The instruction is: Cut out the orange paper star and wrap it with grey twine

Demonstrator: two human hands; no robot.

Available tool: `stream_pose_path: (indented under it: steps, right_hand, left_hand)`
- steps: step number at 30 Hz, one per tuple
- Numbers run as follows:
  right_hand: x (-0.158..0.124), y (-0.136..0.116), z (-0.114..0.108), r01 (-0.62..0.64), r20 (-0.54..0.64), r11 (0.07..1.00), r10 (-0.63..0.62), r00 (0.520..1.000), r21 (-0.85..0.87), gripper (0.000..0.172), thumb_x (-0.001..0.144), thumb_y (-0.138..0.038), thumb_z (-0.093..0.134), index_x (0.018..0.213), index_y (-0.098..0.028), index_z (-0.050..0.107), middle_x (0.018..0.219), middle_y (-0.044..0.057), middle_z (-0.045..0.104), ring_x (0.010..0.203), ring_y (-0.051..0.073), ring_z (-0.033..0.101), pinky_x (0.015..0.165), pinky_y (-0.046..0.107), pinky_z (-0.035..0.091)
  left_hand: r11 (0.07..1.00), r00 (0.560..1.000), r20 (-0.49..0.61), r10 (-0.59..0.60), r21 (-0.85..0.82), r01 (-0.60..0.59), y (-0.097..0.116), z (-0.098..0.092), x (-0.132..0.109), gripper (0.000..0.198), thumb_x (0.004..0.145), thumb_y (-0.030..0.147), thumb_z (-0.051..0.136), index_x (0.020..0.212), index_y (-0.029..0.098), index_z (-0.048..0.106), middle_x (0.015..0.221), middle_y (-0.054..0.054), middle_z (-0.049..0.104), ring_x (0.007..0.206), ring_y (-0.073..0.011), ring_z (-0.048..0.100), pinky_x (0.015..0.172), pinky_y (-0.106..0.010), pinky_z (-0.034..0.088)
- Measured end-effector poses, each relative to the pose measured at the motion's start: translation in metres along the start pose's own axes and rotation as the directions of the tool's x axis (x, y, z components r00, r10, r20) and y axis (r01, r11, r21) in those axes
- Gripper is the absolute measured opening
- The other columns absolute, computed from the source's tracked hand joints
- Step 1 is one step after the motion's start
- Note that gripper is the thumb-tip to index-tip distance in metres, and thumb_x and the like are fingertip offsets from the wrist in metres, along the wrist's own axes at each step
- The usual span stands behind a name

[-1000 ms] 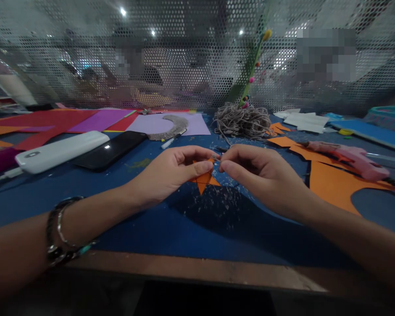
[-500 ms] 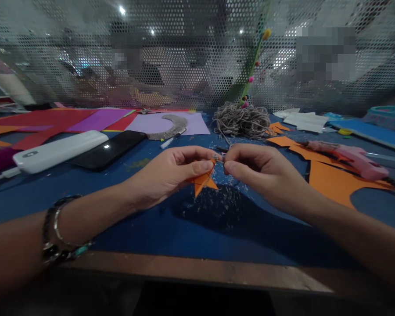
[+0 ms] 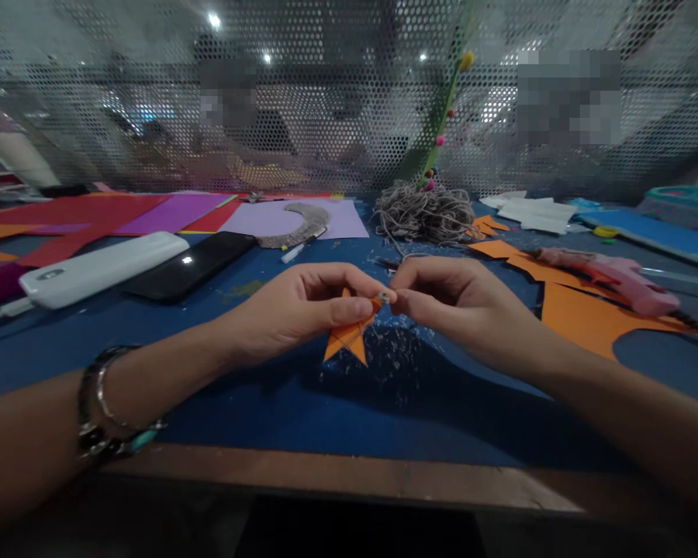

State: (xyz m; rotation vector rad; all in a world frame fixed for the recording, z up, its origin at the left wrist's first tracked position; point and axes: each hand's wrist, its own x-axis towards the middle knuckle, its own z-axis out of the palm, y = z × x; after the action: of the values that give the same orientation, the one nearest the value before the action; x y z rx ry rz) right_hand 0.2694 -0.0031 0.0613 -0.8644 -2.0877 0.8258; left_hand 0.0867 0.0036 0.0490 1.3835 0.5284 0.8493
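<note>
My left hand (image 3: 311, 310) is closed, thumb and fingers pinching an orange paper star (image 3: 347, 338) with dark lines on it. Two points of the star hang below the thumb. A small grey wrapped bit (image 3: 385, 297) shows at the star's right tip, between both hands. My right hand (image 3: 454, 306) is pinched shut right beside that tip, on grey yarn; its fingertips hide most of the strand. From behind this hand, a strand leads back to a tangled pile of grey yarn (image 3: 424, 213).
A pink glue gun (image 3: 622, 279) lies on orange paper scraps (image 3: 582, 314) at right. On the left are a white power bank (image 3: 105, 267) and a black phone (image 3: 195, 266). Behind, a grey yarn-covered crescent (image 3: 302, 225) rests on lilac paper (image 3: 349, 217), before a perforated metal screen (image 3: 326, 101).
The star has turned and shifted slightly left and down in my left hand, showing more of its points. My right fingertips have moved slightly at its tip.
</note>
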Motion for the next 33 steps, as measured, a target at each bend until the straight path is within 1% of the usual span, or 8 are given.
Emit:
stream_pose_path:
  steps: [4,7,13,18,22,25,30,33]
  right_hand:
    - [0.000,0.000,0.001,-0.013,0.046,0.999,0.011,0.999,0.036,0.014,0.074,-0.018,0.048,0.061,-0.015,0.050,0.053,-0.004,0.038,0.049,0.005,0.033,0.045,0.018,0.027]
    - [0.000,0.002,0.002,-0.032,0.074,0.999,0.028,0.997,0.044,0.014,0.074,-0.018,0.048,0.061,-0.014,0.049,0.054,-0.005,0.036,0.050,0.005,0.032,0.046,0.018,0.027]
    - [0.001,0.004,0.001,-0.091,0.232,0.994,0.073,0.970,0.067,0.015,0.078,-0.022,0.048,0.067,-0.012,0.054,0.059,-0.002,0.046,0.054,0.007,0.040,0.051,0.019,0.033]
    - [0.002,0.003,-0.002,-0.174,0.299,0.984,0.159,0.941,0.027,0.018,0.079,-0.027,0.049,0.069,-0.013,0.056,0.063,-0.003,0.053,0.059,0.007,0.046,0.056,0.019,0.036]
    - [0.002,0.003,-0.001,-0.284,0.311,0.958,0.278,0.909,-0.024,0.019,0.078,-0.030,0.050,0.069,-0.015,0.058,0.066,-0.004,0.055,0.060,0.007,0.047,0.058,0.019,0.035]
    - [0.002,0.001,0.000,-0.324,0.297,0.941,0.339,0.893,-0.099,0.021,0.077,-0.032,0.051,0.066,-0.016,0.059,0.062,-0.005,0.053,0.056,0.007,0.044,0.053,0.019,0.032]
    - [0.002,-0.002,0.002,-0.321,0.247,0.936,0.349,0.904,-0.145,0.021,0.075,-0.031,0.053,0.063,-0.015,0.059,0.056,-0.006,0.049,0.051,0.005,0.039,0.047,0.019,0.028]
    - [0.002,-0.002,0.003,-0.300,0.232,0.942,0.329,0.915,-0.149,0.020,0.075,-0.029,0.053,0.063,-0.015,0.059,0.055,-0.005,0.047,0.049,0.005,0.037,0.045,0.019,0.025]
  left_hand:
    - [0.992,0.999,0.047,-0.003,0.129,-0.003,0.003,0.001,0.000,0.005,0.071,0.011,0.064,0.073,0.015,0.065,0.064,0.004,0.056,0.057,-0.0037,0.051,0.053,-0.012,0.041]
    - [0.981,0.998,0.068,-0.017,0.194,0.004,0.006,0.003,-0.001,0.017,0.072,0.008,0.061,0.086,0.017,0.061,0.064,0.006,0.053,0.056,-0.0032,0.049,0.051,-0.011,0.039]
    - [0.961,0.975,0.135,-0.179,0.237,0.143,0.009,0.007,-0.005,0.029,0.073,0.006,0.057,0.095,0.020,0.045,0.062,0.008,0.050,0.056,-0.0036,0.050,0.052,-0.012,0.039]
    - [0.930,0.962,0.112,-0.250,0.303,0.207,0.009,0.009,-0.005,0.032,0.074,0.008,0.057,0.097,0.021,0.039,0.064,0.009,0.052,0.054,-0.0021,0.048,0.049,-0.011,0.035]
    - [0.902,0.950,0.062,-0.306,0.339,0.268,0.008,0.010,-0.004,0.036,0.073,0.009,0.057,0.100,0.021,0.037,0.065,0.008,0.053,0.051,-0.0023,0.046,0.047,-0.012,0.033]
    - [0.895,0.947,0.038,-0.318,0.342,0.287,0.005,0.009,-0.004,0.037,0.073,0.011,0.058,0.101,0.021,0.037,0.066,0.007,0.054,0.053,-0.0034,0.048,0.050,-0.013,0.036]
    - [0.885,0.947,0.009,-0.322,0.359,0.297,0.001,0.007,-0.002,0.036,0.073,0.014,0.059,0.101,0.021,0.037,0.066,0.009,0.051,0.054,-0.0026,0.046,0.051,-0.012,0.035]
    - [0.861,0.944,-0.008,-0.330,0.407,0.305,0.000,0.004,0.000,0.032,0.073,0.016,0.059,0.101,0.019,0.042,0.065,0.008,0.050,0.054,-0.0029,0.044,0.051,-0.013,0.034]
